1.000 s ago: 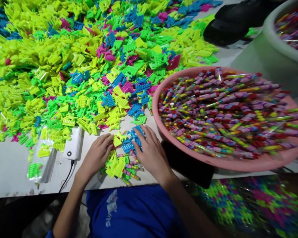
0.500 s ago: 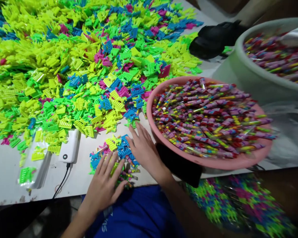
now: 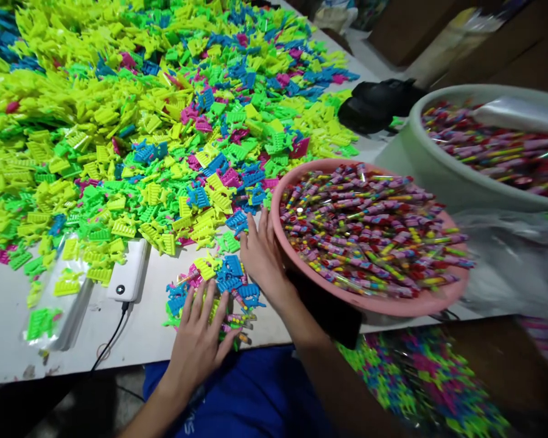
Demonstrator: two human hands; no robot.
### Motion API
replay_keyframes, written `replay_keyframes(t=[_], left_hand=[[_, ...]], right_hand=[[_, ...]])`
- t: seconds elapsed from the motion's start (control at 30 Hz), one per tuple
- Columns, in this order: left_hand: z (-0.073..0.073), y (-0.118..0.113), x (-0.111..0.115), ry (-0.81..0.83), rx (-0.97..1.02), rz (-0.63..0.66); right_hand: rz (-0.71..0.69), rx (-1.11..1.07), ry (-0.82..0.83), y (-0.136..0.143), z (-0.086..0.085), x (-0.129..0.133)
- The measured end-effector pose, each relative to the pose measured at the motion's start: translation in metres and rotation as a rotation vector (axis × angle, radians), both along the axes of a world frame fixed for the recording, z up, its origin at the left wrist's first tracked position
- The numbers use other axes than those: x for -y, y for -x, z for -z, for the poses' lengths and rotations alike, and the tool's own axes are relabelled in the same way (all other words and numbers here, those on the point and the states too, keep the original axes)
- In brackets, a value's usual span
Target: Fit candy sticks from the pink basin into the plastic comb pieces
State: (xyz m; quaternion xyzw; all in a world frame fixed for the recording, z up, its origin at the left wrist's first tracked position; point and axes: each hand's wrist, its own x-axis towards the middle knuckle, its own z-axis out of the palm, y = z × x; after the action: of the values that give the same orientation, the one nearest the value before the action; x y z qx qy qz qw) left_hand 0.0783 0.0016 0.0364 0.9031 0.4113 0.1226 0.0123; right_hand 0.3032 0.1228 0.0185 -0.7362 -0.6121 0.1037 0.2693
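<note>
My left hand (image 3: 200, 331): open, flat on small comb pile (image 3: 219, 286). My right hand (image 3: 261, 252): open (fingers spread), pink basin (image 3: 374, 303) touching its right side.

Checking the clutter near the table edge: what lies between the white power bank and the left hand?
In the head view, bare white table separates the power bank from the left hand.
</note>
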Motion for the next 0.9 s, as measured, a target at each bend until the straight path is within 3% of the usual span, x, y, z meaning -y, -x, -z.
replay_keyframes(t=[0.33, 0.67, 0.9], left_hand=[[0.007, -0.001, 0.002, -0.082, 0.029, -0.017], [0.007, 0.0, 0.002, -0.066, 0.029, -0.017], [0.008, -0.001, 0.005, -0.034, 0.049, -0.04]], right_hand=[[-0.099, 0.026, -0.071, 0.012, -0.012, 0.028], [0.067, 0.007, -0.119, -0.004, 0.012, -0.026], [0.009, -0.031, -0.209, 0.003, -0.001, -0.012]])
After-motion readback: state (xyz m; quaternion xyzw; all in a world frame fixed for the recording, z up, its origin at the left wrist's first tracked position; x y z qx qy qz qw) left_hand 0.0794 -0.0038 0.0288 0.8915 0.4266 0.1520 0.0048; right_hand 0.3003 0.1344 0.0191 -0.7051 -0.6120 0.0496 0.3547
